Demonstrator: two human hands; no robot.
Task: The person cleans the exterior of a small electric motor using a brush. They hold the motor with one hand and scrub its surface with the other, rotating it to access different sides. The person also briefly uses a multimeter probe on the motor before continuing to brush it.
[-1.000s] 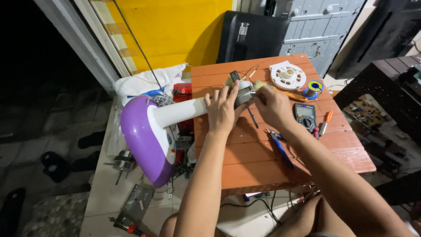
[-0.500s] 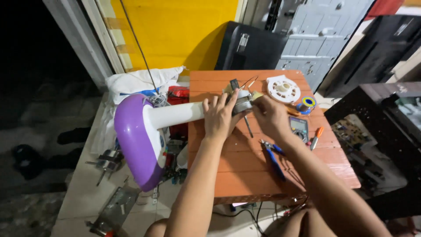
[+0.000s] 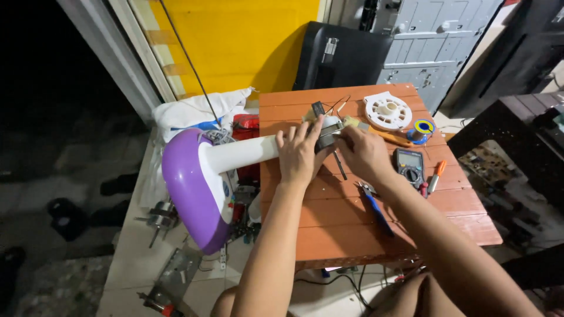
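On table (image 3: 352, 235), both hands grip fan stand (image 3: 235, 154), seemingly.

We see two bare forearms running up from the bottom edge, with no sleeves, and no watch, band or glove on either wrist. Our left hand (image 3: 298, 154) and right hand (image 3: 365, 154) are uncovered too, the fingers (image 3: 292, 136) without rings that we can make out. At the lower edge our knees show bare as well, so no clothing is visible.
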